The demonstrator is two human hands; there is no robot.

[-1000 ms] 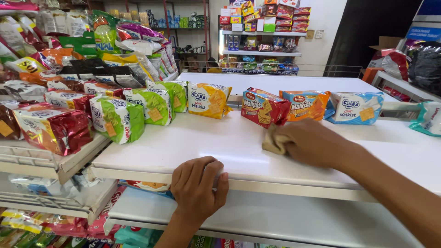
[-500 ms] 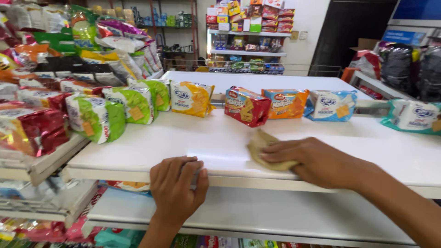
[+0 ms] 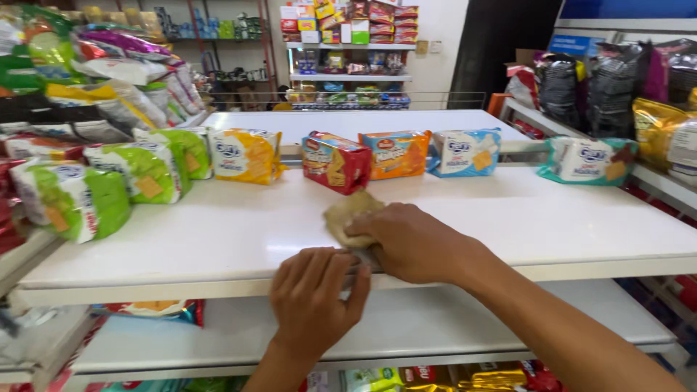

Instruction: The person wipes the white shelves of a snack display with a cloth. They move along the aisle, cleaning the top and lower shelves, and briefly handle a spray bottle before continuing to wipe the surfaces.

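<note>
My right hand (image 3: 414,243) presses a crumpled tan cloth (image 3: 345,214) flat on the white shelf (image 3: 218,239), near its front edge. My left hand (image 3: 314,297) grips the front lip of that shelf, just left of and touching the right hand. Behind the cloth stands a red biscuit pack (image 3: 335,161), with an orange pack (image 3: 396,153) and a pale blue pack (image 3: 463,152) to its right. A yellow pack (image 3: 245,154) and green packs (image 3: 149,170) stand further left.
A teal biscuit pack (image 3: 587,160) sits at the right end by a side rack of snack bags (image 3: 657,123). More snack bags (image 3: 109,65) fill the left rack. A lower white shelf (image 3: 181,341) lies beneath. Stocked shelves (image 3: 348,43) stand at the back.
My right hand has dragged the cloth toward the shelf's front edge and leftward, ending beside my left hand. The left hand stays on the front lip.
</note>
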